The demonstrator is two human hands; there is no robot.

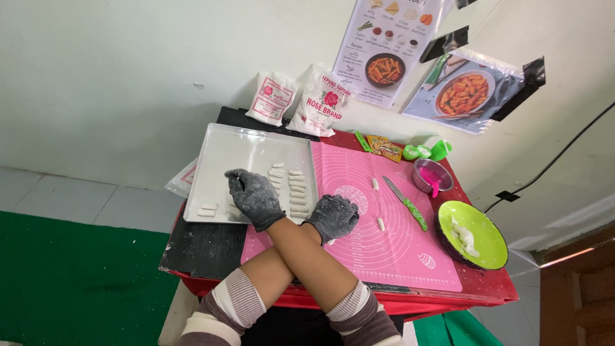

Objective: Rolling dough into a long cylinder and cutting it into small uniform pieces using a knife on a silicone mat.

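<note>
**Arms crossed over tray and mat**

Dough work is spread over a red table (487, 288). The person's forearms cross, so each hand sits on the opposite side. Both hands wear dark gloves dusted white.

The right hand (256, 198) reaches across to the metal tray (218, 154), palm down and fingers curled over the tray floor. Whether it pinches anything cannot be told, since the glove hides what is beneath it. Just beside it stand two rows of small white dough sticks (296, 192), with a couple more pieces (208, 209) near the tray's front left corner.

The left hand (333, 218) rests on the pink mat (384, 269) at the tray's near right corner. It is loosely bunched, and its grip cannot be read either. Two loose dough sticks (380, 223) lie on the mat, apart from both hands. A green-handled knife (405, 202) lies beyond them, and a green bowl (490, 256) with a lump of dough (462, 236) sits at the right.

The risks appear to come from the crossing. The right wrist passes close over the rows, so a careless drag could squash or shift the sticks. Soft dough may also cling to the gloves where the flour has worn thin. The tray seems to overhang the table's left edge, so a firm press on that side could tip it.
</note>
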